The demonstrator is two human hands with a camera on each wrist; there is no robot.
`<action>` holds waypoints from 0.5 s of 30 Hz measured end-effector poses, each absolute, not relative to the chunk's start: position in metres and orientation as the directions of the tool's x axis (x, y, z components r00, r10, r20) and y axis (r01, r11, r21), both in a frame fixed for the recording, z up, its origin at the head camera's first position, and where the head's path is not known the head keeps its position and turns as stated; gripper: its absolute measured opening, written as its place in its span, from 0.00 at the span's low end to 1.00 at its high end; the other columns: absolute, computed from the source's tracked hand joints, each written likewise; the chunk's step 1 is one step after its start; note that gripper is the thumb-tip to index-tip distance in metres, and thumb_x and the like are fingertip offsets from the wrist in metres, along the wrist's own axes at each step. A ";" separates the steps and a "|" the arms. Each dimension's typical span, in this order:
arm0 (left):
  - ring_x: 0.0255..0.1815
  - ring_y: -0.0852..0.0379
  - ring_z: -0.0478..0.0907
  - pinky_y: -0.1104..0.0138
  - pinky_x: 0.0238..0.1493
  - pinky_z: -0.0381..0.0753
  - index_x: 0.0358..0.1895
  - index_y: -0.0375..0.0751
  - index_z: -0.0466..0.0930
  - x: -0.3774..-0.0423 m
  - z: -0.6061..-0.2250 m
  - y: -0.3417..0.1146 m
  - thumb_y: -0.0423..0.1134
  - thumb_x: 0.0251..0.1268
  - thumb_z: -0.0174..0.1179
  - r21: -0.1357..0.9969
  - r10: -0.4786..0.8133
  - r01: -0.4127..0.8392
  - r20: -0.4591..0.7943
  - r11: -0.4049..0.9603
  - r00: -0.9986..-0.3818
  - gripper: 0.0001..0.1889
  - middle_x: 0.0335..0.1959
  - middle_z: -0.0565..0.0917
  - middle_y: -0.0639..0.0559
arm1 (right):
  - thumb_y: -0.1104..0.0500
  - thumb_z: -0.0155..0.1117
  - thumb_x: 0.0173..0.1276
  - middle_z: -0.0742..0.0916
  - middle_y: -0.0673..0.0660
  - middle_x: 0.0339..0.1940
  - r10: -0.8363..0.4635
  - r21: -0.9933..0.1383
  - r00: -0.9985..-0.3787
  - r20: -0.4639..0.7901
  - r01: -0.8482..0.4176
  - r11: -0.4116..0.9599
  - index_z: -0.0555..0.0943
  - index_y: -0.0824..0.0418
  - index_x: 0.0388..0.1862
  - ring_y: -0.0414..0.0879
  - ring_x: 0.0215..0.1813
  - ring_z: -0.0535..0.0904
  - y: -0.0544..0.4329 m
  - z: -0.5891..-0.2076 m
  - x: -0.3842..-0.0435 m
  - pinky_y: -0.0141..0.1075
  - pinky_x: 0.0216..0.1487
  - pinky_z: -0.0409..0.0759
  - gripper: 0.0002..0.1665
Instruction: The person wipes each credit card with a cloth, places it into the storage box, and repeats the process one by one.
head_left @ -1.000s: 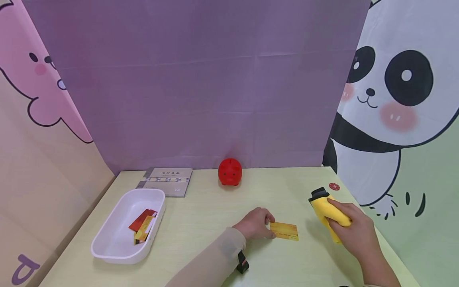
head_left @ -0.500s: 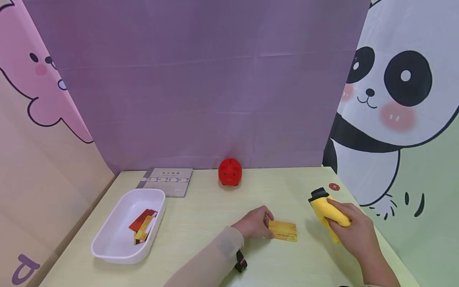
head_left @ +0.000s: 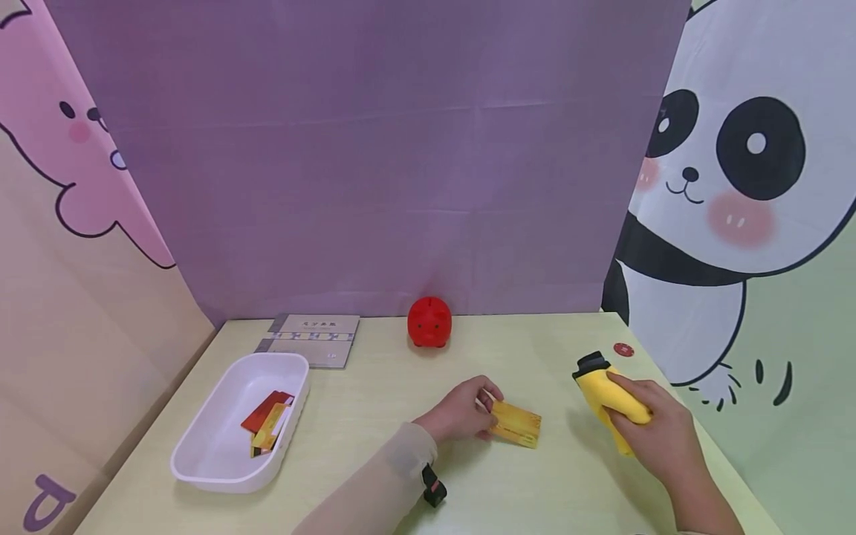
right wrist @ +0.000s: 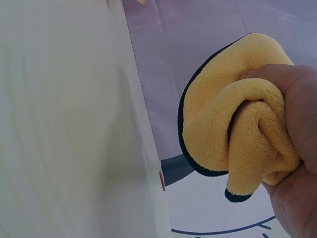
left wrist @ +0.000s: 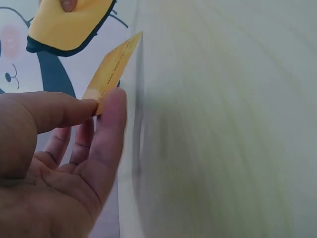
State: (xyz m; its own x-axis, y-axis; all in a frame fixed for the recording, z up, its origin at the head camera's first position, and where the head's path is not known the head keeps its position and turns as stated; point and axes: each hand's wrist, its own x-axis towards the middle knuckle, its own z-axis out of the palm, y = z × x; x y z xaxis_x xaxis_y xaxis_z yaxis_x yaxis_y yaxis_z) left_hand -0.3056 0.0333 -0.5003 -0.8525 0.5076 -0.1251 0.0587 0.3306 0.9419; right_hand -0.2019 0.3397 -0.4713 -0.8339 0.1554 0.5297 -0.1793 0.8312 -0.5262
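My left hand (head_left: 464, 410) pinches a gold bank card (head_left: 518, 425) by its left end, between thumb and fingers, over the middle of the table. In the left wrist view the card (left wrist: 113, 72) tilts up from the thumb and fingertip, its embossed numbers showing. On the right, my right hand (head_left: 658, 427) grips a bunched yellow cloth (head_left: 611, 394) with dark edging, held above the table. Its plush folds (right wrist: 252, 124) bulge out of the fist in the right wrist view. A hand's width or more separates card and cloth.
A white plastic basket (head_left: 194, 446) at the left holds several red and gold cards (head_left: 267, 423). Behind it lies a grey booklet (head_left: 314, 338). A red piggy bank (head_left: 429, 322) stands at the back, and a small red disc (head_left: 623, 349) lies near the right edge.
My left hand has drawn the gold card a little to the left and turned it slightly. The right hand with the cloth has barely shifted.
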 end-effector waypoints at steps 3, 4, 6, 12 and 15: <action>0.40 0.53 0.82 0.63 0.33 0.91 0.49 0.51 0.78 -0.305 -0.501 0.027 0.25 0.66 0.69 0.957 0.515 0.056 -0.104 0.286 -0.851 0.17 0.42 0.78 0.48 | 0.64 0.82 0.58 0.86 0.53 0.49 0.150 -0.531 -0.834 0.531 -0.189 0.826 0.84 0.51 0.68 0.45 0.41 0.75 0.339 -0.472 -0.202 0.23 0.35 0.78 0.37; 0.40 0.53 0.83 0.63 0.34 0.91 0.49 0.51 0.79 -0.305 -0.501 0.025 0.25 0.66 0.69 0.961 0.516 0.059 -0.094 0.272 -0.851 0.17 0.42 0.78 0.48 | 0.65 0.82 0.58 0.86 0.53 0.49 0.146 -0.530 -0.832 0.535 -0.196 0.825 0.84 0.51 0.67 0.45 0.41 0.75 0.339 -0.473 -0.202 0.23 0.35 0.78 0.37; 0.41 0.53 0.83 0.62 0.35 0.91 0.50 0.50 0.79 -0.304 -0.501 0.021 0.25 0.66 0.69 0.969 0.523 0.061 -0.075 0.238 -0.849 0.17 0.42 0.78 0.47 | 0.65 0.82 0.58 0.86 0.52 0.49 0.143 -0.530 -0.830 0.539 -0.202 0.824 0.85 0.50 0.67 0.44 0.41 0.75 0.338 -0.473 -0.203 0.24 0.35 0.78 0.37; 0.42 0.52 0.83 0.61 0.38 0.92 0.52 0.50 0.78 -0.302 -0.501 0.008 0.25 0.67 0.68 0.987 0.523 0.058 -0.028 0.147 -0.852 0.18 0.44 0.78 0.47 | 0.65 0.82 0.57 0.86 0.50 0.49 0.130 -0.522 -0.828 0.546 -0.215 0.826 0.85 0.49 0.67 0.41 0.40 0.75 0.334 -0.476 -0.204 0.25 0.34 0.79 0.37; 0.42 0.51 0.83 0.59 0.38 0.92 0.53 0.49 0.79 -0.300 -0.500 0.000 0.25 0.67 0.68 0.993 0.517 0.058 -0.004 0.103 -0.856 0.18 0.45 0.78 0.46 | 0.65 0.83 0.56 0.87 0.50 0.49 0.118 -0.528 -0.826 0.550 -0.235 0.816 0.85 0.48 0.66 0.39 0.40 0.75 0.331 -0.475 -0.205 0.24 0.35 0.78 0.37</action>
State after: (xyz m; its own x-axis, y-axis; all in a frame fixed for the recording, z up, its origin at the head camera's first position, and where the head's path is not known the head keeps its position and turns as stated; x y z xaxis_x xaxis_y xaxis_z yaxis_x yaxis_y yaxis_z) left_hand -0.3004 0.0003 -0.5002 -0.8559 0.5171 -0.0036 0.0579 0.1027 0.9930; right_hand -0.2047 0.3311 -0.4752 -0.8265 0.1183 0.5504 -0.2348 0.8160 -0.5281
